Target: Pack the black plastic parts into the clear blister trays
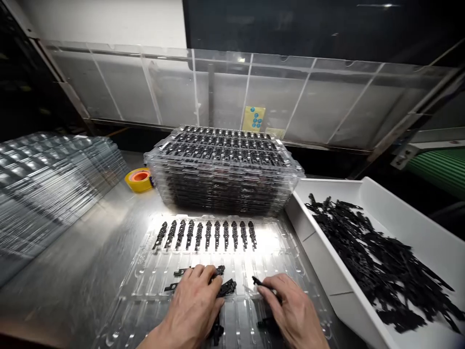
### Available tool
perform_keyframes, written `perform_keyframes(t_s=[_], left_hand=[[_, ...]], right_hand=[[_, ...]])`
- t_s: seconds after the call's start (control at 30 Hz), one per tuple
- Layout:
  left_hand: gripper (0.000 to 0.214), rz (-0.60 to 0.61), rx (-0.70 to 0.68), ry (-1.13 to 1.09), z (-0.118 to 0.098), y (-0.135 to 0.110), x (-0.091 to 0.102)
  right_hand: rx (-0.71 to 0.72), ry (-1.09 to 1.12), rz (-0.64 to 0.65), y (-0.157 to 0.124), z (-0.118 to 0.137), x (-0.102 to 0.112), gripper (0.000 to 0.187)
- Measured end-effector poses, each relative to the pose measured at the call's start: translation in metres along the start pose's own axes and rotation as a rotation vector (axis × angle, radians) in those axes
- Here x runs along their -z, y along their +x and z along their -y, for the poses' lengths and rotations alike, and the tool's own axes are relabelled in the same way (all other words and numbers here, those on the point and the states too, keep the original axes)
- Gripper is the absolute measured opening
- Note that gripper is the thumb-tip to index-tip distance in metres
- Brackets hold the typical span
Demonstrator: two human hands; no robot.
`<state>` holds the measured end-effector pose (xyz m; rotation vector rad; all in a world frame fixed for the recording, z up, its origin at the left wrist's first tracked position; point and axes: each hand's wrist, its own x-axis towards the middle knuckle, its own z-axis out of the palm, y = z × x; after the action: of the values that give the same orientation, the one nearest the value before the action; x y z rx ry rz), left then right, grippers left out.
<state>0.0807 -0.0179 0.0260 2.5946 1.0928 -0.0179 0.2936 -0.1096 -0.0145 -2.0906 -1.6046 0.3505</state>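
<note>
Head view: clear tray (152,276) on counter (87,271), row of black parts (207,235) along its far edge; left hand (194,308) on tray's near half, grip spread flat over loose clips (227,287); right hand (292,312) alongside, grip pinched on one black clip (258,281); white bin (385,208) right of tray.

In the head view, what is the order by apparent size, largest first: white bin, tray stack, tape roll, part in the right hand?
1. white bin, though it lies nearer and is cut by the frame edge
2. tray stack
3. tape roll
4. part in the right hand, partly hidden
</note>
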Motion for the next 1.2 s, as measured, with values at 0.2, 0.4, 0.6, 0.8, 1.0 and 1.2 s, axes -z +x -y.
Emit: perform_keyframes(t_s=[0.2,0.4,0.6,0.8,1.0,1.2], left_hand=[[0.016,-0.206,-0.129,-0.045,0.001,-0.001,-0.020],[0.016,-0.364,-0.180,-0.285,0.005,-0.009,-0.022],[0.025,-0.359,0.087,-0.144,0.072,0.024,0.007],[0.023,-0.249,0.070,-0.020,0.108,0.069,0.016],[0.021,-0.293,0.111,-0.056,0.104,0.067,0.024],[0.030,-0.399,0.303,-0.107,0.135,0.029,0.048]], right_hand=[[-0.178,0.208,-0.042,0.009,-0.010,0.015,0.044],[-0.261,0.251,-0.169,0.027,0.004,0.036,0.042],[-0.215,0.212,-0.253,0.042,0.010,0.043,0.041],[-0.465,0.227,-0.169,0.038,0.008,0.039,0.053],[-0.298,0.047,-0.247,0.048,-0.009,0.045,0.046],[0.031,-0.424,-0.323,0.085,-0.031,0.015,0.037]])
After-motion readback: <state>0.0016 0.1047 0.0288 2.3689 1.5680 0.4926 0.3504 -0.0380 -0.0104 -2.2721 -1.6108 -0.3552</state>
